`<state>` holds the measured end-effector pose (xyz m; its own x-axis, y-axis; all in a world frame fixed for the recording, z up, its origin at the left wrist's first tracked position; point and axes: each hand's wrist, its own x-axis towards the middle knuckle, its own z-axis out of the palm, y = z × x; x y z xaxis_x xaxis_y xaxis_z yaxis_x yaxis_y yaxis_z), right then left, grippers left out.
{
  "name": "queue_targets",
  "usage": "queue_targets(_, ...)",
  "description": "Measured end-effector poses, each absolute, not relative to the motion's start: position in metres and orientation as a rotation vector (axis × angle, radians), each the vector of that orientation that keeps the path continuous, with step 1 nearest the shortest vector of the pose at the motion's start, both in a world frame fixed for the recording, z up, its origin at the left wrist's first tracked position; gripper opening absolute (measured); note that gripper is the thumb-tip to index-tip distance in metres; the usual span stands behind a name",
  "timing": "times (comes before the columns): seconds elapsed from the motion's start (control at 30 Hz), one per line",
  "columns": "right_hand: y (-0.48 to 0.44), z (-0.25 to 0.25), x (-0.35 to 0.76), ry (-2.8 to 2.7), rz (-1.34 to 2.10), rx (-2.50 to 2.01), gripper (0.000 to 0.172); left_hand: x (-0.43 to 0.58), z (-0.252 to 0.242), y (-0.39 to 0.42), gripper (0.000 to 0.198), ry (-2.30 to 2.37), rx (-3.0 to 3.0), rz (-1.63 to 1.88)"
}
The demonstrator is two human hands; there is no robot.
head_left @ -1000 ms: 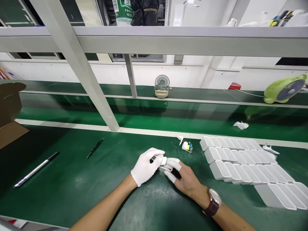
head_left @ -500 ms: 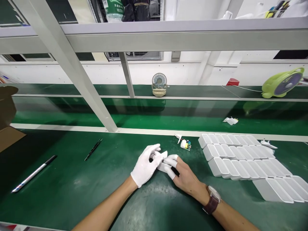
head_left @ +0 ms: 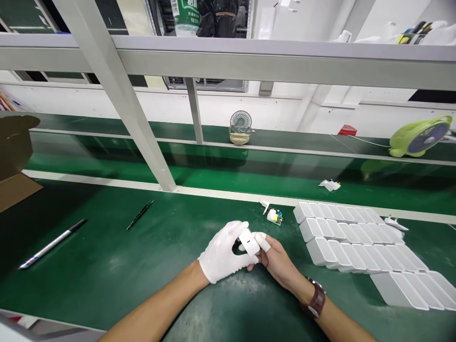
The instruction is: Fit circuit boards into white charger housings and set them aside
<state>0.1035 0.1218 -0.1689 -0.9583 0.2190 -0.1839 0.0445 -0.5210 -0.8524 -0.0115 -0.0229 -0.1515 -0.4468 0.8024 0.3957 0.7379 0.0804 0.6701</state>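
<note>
Over the middle of the green bench, my left hand (head_left: pixel 223 254), in a white glove, is closed around a small white charger housing (head_left: pixel 248 241). A dark slot like a USB-C port shows on the housing's upward face. My right hand (head_left: pixel 276 259), with white covers on some fingertips, grips the housing from its right side; part of its grasp is hidden behind it. Just beyond the hands lies a charger circuit board (head_left: pixel 275 216) beside a white plug piece (head_left: pixel 264 205). Rows of several open white plastic cases (head_left: pixel 356 237) stand to the right.
A pen (head_left: pixel 53 244) and a thin black tool (head_left: pixel 140 214) lie on the left, near a cardboard box (head_left: pixel 16 156). A slanted metal post (head_left: pixel 124 104) meets the bench's back rail. Behind it is a green belt strip carrying a white part (head_left: pixel 329 185). Two fans stand farther back.
The housing has been turned so its slotted face shows. My right fingers have shifted to its side. The white part on the back strip has moved left, and the view has tilted slightly.
</note>
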Motion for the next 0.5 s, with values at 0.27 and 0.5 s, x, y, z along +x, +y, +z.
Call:
queue_targets(0.27,0.1209,-0.1712,0.1034,-1.534,2.612,-0.431,0.041,-0.0105,-0.1534,-0.0232,0.074,2.244,1.671,1.328)
queue_targets(0.5,0.1237,-0.1739,0.1034,-1.697,2.377,-0.360,0.037,-0.0130,-0.1480,-0.0252,0.088,2.178,1.514,1.384)
